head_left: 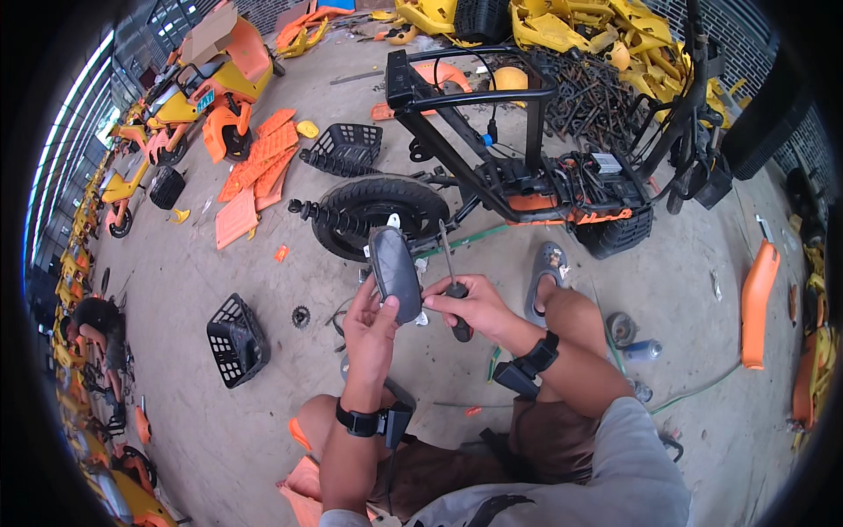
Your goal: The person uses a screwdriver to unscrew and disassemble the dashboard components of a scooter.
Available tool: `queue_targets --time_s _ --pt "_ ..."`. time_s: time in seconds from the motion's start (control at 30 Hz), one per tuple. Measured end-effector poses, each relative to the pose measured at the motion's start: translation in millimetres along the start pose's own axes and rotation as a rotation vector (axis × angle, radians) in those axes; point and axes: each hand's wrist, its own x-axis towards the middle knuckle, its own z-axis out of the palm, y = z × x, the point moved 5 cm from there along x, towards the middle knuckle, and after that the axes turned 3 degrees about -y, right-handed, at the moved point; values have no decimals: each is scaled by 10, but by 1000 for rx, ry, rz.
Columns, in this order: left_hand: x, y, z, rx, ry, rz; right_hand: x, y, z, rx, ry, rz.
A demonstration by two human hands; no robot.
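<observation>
My left hand (369,338) is closed round a dark grey, oblong part with rounded ends (397,274), its thumb on the near face. What kind of part it is I cannot make out. A screwdriver (458,323) with a black and red handle is gripped in my right hand (479,306), shaft pointing up and away. The right fingertips meet the near right edge of the grey part. Just beyond both hands lies a black wheel (430,209) with a coil-spring shock absorber (327,217), joined to a stripped black scooter frame (443,156).
Black plastic baskets (237,342) lie at left and beyond the wheel. Orange panels (263,162) are stacked far left, near yellow-orange scooters (219,83). A heap of dark metal parts (588,101) fills the far right. Near my right knee lies a spray can (644,350). Another person (97,329) bends at far left.
</observation>
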Motion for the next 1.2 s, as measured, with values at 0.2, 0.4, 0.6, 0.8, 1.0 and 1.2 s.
queue_targets --time_s 0.2,0.4,0.6,0.8,1.0,1.2 --pt "-5 0 -9 89 11 9 0 2 19 -34 25 33" --pt "-28 17 3 102 13 12 56 150 31 54 18 24" --pt "-18 -25 -50 17 39 14 71 210 -2 16 -14 91" --pt "-40 -25 -99 101 32 30 87 275 61 65 -43 94" --pt "52 -142 -31 -77 -13 -75 38 308 4 17 134 77" --pt "26 -36 -41 -150 19 -71 47 294 41 188 9 100"
